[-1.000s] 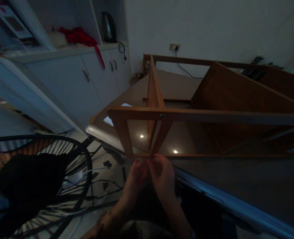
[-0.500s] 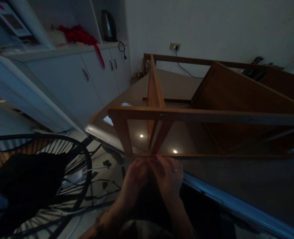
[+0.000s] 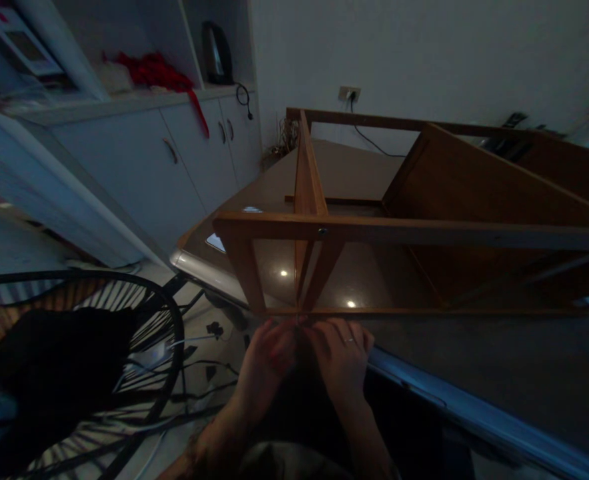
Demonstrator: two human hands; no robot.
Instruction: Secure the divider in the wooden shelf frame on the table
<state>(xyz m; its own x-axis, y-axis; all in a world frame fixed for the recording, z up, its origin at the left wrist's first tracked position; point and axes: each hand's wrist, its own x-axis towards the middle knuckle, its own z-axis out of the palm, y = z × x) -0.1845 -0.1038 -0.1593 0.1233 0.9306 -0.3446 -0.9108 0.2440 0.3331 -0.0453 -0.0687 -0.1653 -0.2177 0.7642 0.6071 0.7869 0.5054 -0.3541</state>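
Observation:
A brown wooden shelf frame (image 3: 399, 230) lies on its side on the table. At the near lower rail, below the slatted end, my two hands meet. My left hand (image 3: 267, 357) is closed, its fingertips pinched together close to the rail. My right hand (image 3: 342, 350), with a ring on one finger, is closed too, thumb and forefinger reaching toward the left fingertips. A thin, small piece seems to show between them, too dark and blurred to name. A metal fastener (image 3: 323, 231) sits in the upper near rail.
A grey-brown table (image 3: 474, 353) carries the frame; a phone (image 3: 216, 241) lies near its left end. On the left stands a black corded chair (image 3: 177, 327) with dark cloth (image 3: 59, 373) on it. Behind are white cabinets (image 3: 124, 153), a kettle (image 3: 217, 53) and a wall socket (image 3: 349, 93).
My right hand has shifted slightly, its fingers more bent and drawn back a little from the rail. My left hand has moved slightly left. The frame stays in place.

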